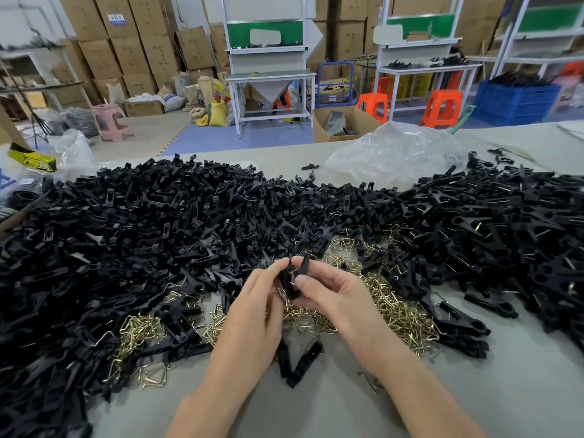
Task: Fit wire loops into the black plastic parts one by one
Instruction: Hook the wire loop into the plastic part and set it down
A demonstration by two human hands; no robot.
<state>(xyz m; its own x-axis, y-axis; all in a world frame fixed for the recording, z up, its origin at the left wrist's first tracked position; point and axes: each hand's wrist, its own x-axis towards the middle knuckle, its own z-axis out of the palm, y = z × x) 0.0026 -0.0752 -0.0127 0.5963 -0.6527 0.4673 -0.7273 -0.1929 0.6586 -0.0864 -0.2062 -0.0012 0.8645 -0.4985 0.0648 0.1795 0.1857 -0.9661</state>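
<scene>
My left hand and my right hand meet above the table's middle and together pinch a black plastic part, held upright between their fingertips. Whether a wire loop sits in it is hidden by my fingers. Under the hands lies a heap of brass-coloured wire loops. A huge pile of black plastic parts covers the left and centre. A second pile of black parts with wires showing fills the right. Two black parts lie on the table between my forearms.
A crumpled clear plastic bag lies at the table's far side. The grey table shows bare at the near right. A loose wire loop lies by my right forearm. Behind stand cardboard boxes, workbenches, orange stools and a blue crate.
</scene>
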